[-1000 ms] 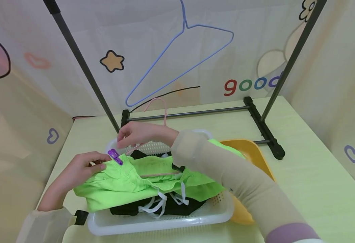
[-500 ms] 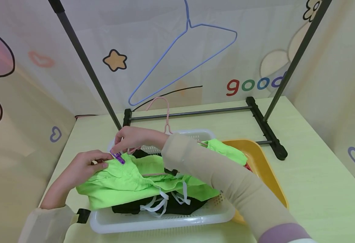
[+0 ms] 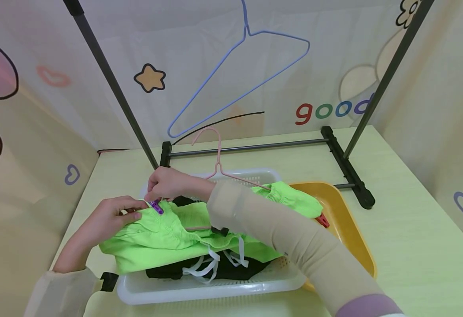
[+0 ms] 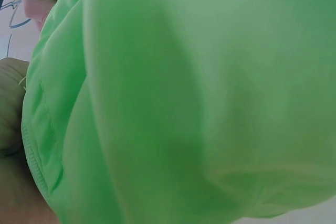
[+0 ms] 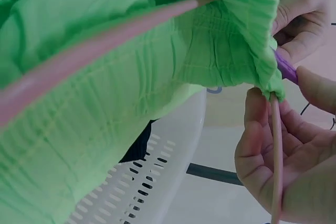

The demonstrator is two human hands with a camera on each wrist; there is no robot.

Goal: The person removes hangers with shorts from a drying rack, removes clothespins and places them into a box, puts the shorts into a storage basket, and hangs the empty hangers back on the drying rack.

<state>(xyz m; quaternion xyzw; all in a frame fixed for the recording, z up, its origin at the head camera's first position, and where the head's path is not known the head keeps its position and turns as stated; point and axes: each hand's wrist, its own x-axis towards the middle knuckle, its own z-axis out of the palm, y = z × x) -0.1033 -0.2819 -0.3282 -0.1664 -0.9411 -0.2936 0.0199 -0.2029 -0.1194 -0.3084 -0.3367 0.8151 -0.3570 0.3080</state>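
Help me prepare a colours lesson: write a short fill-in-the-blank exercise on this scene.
The right hand touches a clip coloured ____.
The left hand holds a garment coloured ____.
The hanger in the garment is coloured ____.
The basket beneath the garment is coloured ____.
Missing words: purple; green; pink; white.

I lose the top of the blue hanger [image 3: 245, 29] past the head view's upper edge. The right grip [image 3: 171, 182] covers part of the purple clip [image 3: 157, 208]; a beige sleeve [image 3: 279, 229] hides some of the lime-green garment [image 3: 148, 242] and pink hanger [image 3: 219, 154]. The black cloth [image 3: 252, 267] beneath is too covered to identify. The left-wrist view blurs the garment.
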